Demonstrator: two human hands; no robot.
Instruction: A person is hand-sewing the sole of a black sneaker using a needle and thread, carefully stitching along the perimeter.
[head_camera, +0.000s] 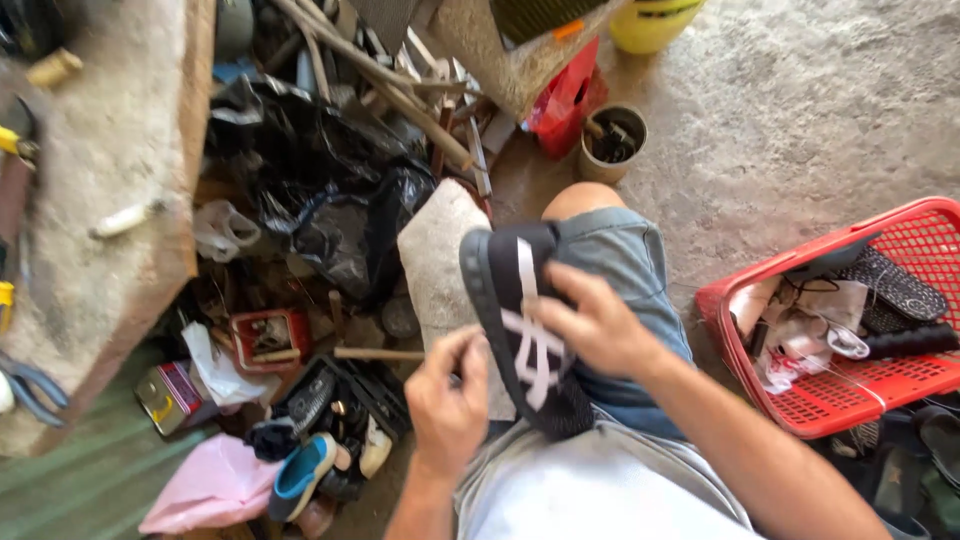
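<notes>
The shoe (520, 330) lies on the person's knee (610, 260), with the right hand (595, 325) on it and the left hand (447, 400) just left of it. The basket (800, 400) stands right of the shoe, the can (610, 143) beyond it, the bags (330, 190) and tabletop (100, 200) left.

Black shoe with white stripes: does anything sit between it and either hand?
Nothing visible does. The right hand grips the black shoe directly on its side, over the knee. The left hand is pinched at the sole edge; whether it touches is unclear.
</notes>
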